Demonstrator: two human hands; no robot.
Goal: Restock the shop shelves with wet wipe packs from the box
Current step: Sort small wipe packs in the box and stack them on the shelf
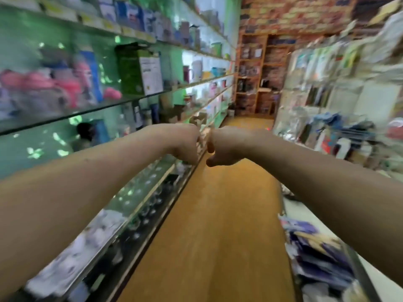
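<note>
Both my arms reach forward over the aisle, and the whole view is blurred by motion. My left hand [187,144] and my right hand [224,147] meet knuckle to knuckle at the centre, backs up and fingers curled under. Nothing shows in either hand. No box is in view. Blurred white packs [72,260] lie on the low shelf at the bottom left; I cannot tell whether they are wet wipes.
Glass shelves [135,99] with boxes and pink goods line the left wall. Hanging packets [327,68] and purple packs [316,253] fill the right side. An orange floor [209,225] runs between them to wooden shelving [259,75] on a brick wall.
</note>
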